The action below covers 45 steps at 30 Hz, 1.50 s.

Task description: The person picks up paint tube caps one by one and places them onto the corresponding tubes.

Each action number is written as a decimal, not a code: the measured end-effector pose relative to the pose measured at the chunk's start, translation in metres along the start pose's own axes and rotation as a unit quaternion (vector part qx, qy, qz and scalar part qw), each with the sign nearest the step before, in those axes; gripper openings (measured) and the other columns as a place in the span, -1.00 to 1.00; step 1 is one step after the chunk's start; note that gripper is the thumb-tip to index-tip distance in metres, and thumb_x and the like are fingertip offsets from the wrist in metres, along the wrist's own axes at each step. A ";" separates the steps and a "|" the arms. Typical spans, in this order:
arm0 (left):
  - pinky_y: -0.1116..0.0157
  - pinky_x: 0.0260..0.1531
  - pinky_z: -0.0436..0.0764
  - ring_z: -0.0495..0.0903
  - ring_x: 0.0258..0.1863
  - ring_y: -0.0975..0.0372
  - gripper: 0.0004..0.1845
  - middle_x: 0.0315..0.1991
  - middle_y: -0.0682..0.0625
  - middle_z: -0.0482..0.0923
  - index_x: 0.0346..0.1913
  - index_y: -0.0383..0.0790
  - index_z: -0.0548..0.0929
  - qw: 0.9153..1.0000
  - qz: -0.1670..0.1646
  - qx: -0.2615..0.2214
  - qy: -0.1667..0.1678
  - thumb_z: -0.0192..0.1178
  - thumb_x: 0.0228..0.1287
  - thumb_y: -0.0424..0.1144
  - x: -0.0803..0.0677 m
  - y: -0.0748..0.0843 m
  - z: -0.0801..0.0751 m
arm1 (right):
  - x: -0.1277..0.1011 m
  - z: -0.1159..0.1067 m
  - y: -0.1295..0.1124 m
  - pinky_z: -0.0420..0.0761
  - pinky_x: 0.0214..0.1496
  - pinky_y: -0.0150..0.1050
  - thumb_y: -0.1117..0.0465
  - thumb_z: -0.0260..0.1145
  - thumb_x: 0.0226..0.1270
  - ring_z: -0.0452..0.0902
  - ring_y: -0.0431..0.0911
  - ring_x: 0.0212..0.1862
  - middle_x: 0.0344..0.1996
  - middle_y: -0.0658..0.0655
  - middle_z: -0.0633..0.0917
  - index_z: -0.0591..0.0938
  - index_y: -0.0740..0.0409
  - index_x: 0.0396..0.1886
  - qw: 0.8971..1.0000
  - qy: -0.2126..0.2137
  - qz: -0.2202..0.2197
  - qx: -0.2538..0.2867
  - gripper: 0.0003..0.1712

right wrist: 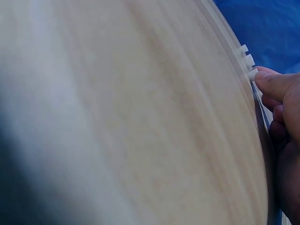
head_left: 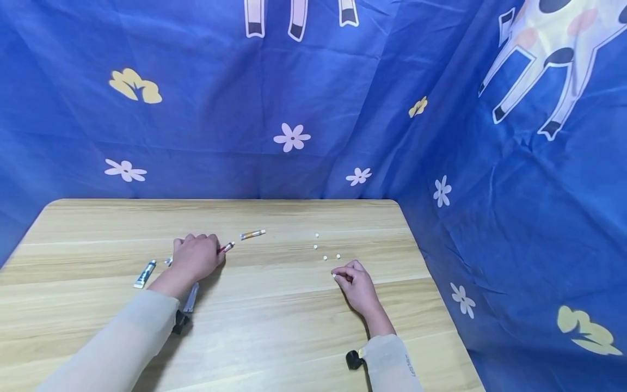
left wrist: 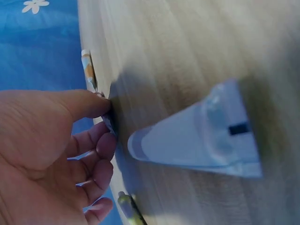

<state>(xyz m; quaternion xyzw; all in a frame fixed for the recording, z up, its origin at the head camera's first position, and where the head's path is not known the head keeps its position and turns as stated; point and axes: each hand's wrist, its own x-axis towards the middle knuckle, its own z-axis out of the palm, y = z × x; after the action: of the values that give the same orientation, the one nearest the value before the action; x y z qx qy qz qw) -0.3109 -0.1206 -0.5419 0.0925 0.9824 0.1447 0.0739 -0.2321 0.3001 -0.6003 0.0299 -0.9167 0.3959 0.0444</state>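
My left hand (head_left: pixel 196 260) is at the table's left half, its thumb and fingers pinching a small red paint tube (head_left: pixel 227 247) whose end sticks out to the right. Just beyond lies an orange paint tube (head_left: pixel 252 234). Beneath my left wrist a pale paint tube (left wrist: pixel 183 133) rests on the table, large in the left wrist view. On the right side, my right hand (head_left: pixel 357 286) pinches a small white cap (head_left: pixel 334 275) between thumb and forefinger, low over the wood. Several similar white caps (head_left: pixel 325 258) stand scattered past its fingertips.
A blue paint tube (head_left: pixel 145 274) lies left of the left hand, and another tube (head_left: pixel 168 261) is partly hidden behind that hand. The wooden table (head_left: pixel 274 326) meets a blue printed curtain (head_left: pixel 220 136) at its back and right edges.
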 end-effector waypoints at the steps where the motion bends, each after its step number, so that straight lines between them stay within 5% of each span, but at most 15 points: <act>1: -0.16 -0.08 0.33 0.51 -0.24 -0.11 -0.71 -0.28 -0.15 0.67 -0.15 -0.24 0.68 1.000 -0.002 -0.006 -0.007 0.30 0.48 -0.04 0.001 -0.001 0.000 | 0.000 0.000 0.000 0.54 -0.12 -0.41 0.26 0.46 0.49 0.46 -0.27 -0.21 -0.23 -0.04 0.58 0.87 -0.03 -0.08 1.000 0.000 0.000 0.000 -0.86; 9: -0.23 -0.03 0.32 0.55 -0.28 -0.07 -0.70 -0.42 -0.03 0.65 -0.41 -0.05 0.71 0.999 -0.014 -0.020 -0.049 0.29 0.45 0.03 0.006 -0.002 -0.009 | 0.000 -0.001 0.000 0.55 -0.11 -0.40 0.25 0.47 0.48 0.47 -0.27 -0.21 -0.23 -0.03 0.59 0.87 -0.01 -0.09 1.000 0.001 0.003 -0.001 -0.87; 15: -0.21 -0.02 0.29 0.50 -0.32 -0.04 -0.64 -0.49 -0.02 0.59 -0.54 -0.03 0.65 0.999 -0.008 -0.010 -0.030 0.33 0.43 0.01 0.001 0.003 -0.012 | 0.000 -0.002 -0.001 0.54 -0.10 -0.40 0.25 0.47 0.49 0.47 -0.27 -0.21 -0.22 -0.03 0.60 0.87 -0.01 -0.10 1.000 0.002 0.004 -0.001 -0.88; 24: -0.22 0.01 0.33 0.60 -0.38 0.00 -0.69 -0.49 -0.03 0.63 -0.40 -0.14 0.59 0.999 -0.001 -0.033 0.037 0.31 0.42 -0.01 -0.003 -0.001 -0.006 | 0.000 -0.002 0.000 0.50 -0.15 -0.43 0.23 0.46 0.50 0.44 -0.29 -0.24 -0.24 -0.04 0.57 0.86 0.00 -0.10 1.000 -0.003 0.019 0.020 -0.90; 30: -0.10 -0.11 0.29 0.64 -0.40 0.09 -0.74 -0.40 -0.03 0.76 -0.25 -0.17 0.69 0.997 0.006 -0.062 0.054 0.38 0.39 -0.03 -0.010 -0.004 -0.004 | 0.001 -0.002 0.003 0.53 -0.16 -0.45 0.23 0.45 0.51 0.46 -0.32 -0.24 -0.20 0.02 0.62 0.84 0.06 -0.12 0.999 0.003 0.018 0.051 -0.91; 45: -0.02 -0.09 0.25 0.53 -0.48 0.23 -0.78 -0.61 0.24 0.65 -0.15 -0.12 0.65 0.991 0.020 -0.102 0.081 0.38 0.46 -0.05 -0.035 0.006 -0.010 | 0.001 -0.008 0.003 0.53 -0.02 -0.42 0.22 0.39 0.56 0.51 -0.24 -0.12 -0.15 0.02 0.64 0.83 0.05 -0.08 0.993 0.008 0.050 0.108 -0.88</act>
<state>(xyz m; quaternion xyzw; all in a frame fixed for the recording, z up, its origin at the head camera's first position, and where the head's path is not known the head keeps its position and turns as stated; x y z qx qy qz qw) -0.2775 -0.1245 -0.5266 0.0925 0.9630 0.2530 0.0005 -0.2325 0.3077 -0.5967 -0.0145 -0.8684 0.4948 0.0288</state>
